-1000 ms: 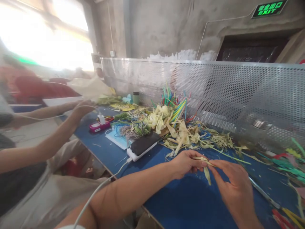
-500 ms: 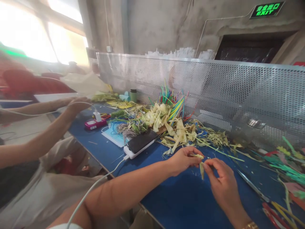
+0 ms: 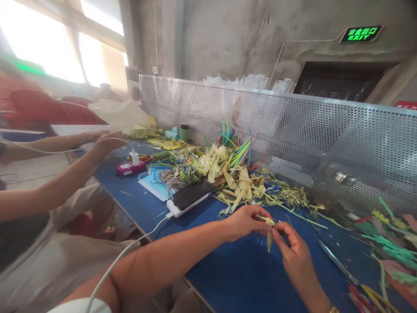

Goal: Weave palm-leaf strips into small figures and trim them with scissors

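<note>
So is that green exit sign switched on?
On. The exit sign glows bright green against the grey wall, above the dark doorway.

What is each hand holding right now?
Left hand: closed, pinching the top of a pale leaf strip.
Right hand: closed, pinching the same leaf strip.

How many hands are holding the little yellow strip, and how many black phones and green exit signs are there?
hands pinching the yellow strip: 2 (left hand, right hand)
black phone: 1
green exit sign: 1
total: 4
</note>
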